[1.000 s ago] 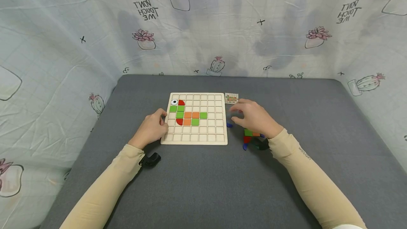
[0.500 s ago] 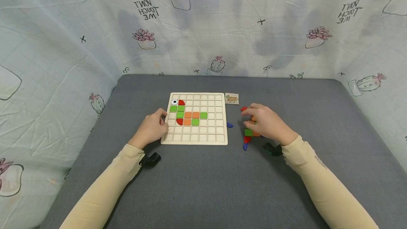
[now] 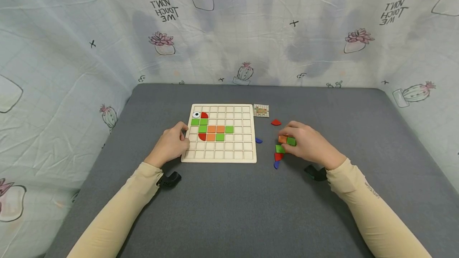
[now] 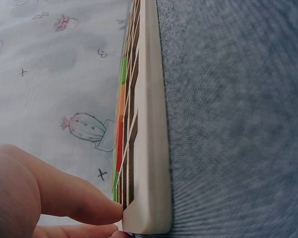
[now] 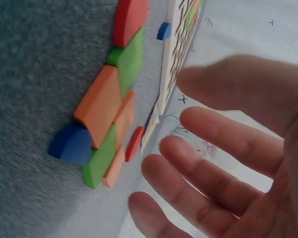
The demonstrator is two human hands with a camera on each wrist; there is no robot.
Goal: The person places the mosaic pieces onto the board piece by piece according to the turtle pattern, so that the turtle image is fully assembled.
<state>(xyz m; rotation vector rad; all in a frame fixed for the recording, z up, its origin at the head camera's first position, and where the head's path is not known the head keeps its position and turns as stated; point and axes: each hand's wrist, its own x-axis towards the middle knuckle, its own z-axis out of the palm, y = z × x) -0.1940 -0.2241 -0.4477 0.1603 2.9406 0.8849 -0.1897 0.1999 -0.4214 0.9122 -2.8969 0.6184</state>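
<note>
In the head view my left hand point(image 3: 168, 145) holds the left edge of a pale wooden grid board point(image 3: 236, 155), thumb and forefinger at its rim. Coloured tiles form a shape on the board: a white eye tile point(image 3: 196, 114), red curved tiles point(image 3: 203, 136), green squares point(image 3: 203, 122) and orange squares point(image 3: 211, 129). My right hand point(image 3: 312, 144) is over loose tiles to the right of the board. Its fingers are apart and relaxed in the right wrist view, with nothing between them. Below them lie orange tiles point(image 5: 100, 104), green tiles point(image 5: 131, 62) and a blue rounded tile point(image 5: 72, 145).
A small pattern card point(image 3: 261, 110) lies at the board's top right corner. A red tile point(image 3: 275, 122) is apart from the group, and a blue tile point(image 3: 258, 140) is near the board's right edge. Grey cloth point(image 3: 229, 206) covers the table; a printed curtain point(image 3: 272, 23) hangs behind.
My right hand has drawn back from beside the card, moving right and toward me over the loose tiles. The red tile is uncovered. My left hand has stayed at the board.
</note>
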